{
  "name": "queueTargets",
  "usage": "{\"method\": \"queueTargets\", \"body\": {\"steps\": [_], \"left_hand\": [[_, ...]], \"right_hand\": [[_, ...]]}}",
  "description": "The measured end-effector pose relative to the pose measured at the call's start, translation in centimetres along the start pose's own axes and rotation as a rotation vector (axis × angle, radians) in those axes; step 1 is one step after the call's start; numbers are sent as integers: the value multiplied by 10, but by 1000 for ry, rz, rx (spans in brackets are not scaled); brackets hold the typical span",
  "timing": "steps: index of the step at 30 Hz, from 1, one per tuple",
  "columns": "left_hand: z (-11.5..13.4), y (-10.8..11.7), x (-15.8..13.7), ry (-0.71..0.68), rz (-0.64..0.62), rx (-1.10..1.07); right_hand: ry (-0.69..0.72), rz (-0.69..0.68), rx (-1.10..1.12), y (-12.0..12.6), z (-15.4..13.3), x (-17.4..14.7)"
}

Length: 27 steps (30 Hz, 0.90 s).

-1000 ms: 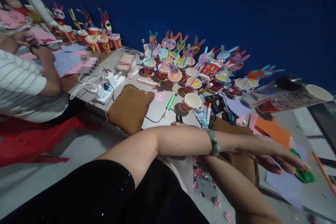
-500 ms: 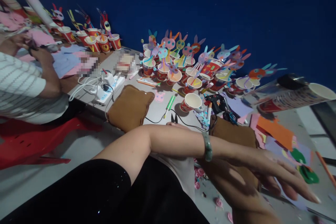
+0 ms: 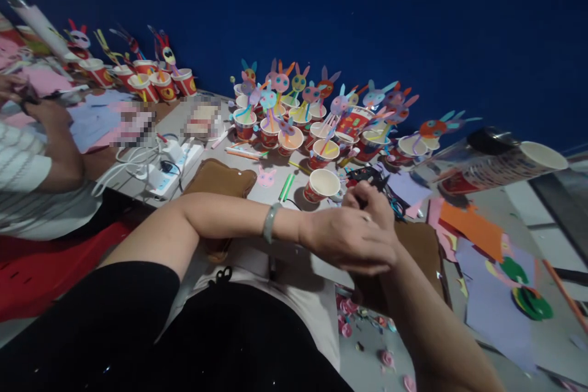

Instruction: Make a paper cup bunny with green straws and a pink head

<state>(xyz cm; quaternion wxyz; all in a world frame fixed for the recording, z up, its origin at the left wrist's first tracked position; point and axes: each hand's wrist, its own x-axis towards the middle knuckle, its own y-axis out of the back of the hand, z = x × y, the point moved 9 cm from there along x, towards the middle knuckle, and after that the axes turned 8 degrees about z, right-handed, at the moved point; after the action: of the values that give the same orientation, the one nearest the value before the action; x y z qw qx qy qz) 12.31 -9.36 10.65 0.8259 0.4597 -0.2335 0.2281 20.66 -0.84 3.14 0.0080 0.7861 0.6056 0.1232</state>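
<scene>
Dark scissors (image 3: 383, 183) in the right hand (image 3: 373, 203), left hand (image 3: 348, 239) crossing over.
The right fingers curl closely around the scissors, blades poking out near a paper cup (image 3: 316, 192); the handles are hidden. The left fingers are bent, palm unseen, so whether they grip anything cannot be told. The frame cuts off a co-worker (image 3: 32, 165). The pale table (image 3: 267, 197) meets a blue wall (image 3: 294, 6).
</scene>
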Motion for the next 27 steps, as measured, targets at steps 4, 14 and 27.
{"method": "queueTargets", "body": {"steps": [4, 14, 27], "left_hand": [[-66, 33, -22, 152, 9, 373], [-136, 41, -47, 456, -205, 359], [-159, 23, -55, 781, 55, -560]], "right_hand": [[57, 212, 104, 25, 9, 24], [177, 87, -59, 13, 20, 12], [208, 7, -190, 8, 23, 11]]}}
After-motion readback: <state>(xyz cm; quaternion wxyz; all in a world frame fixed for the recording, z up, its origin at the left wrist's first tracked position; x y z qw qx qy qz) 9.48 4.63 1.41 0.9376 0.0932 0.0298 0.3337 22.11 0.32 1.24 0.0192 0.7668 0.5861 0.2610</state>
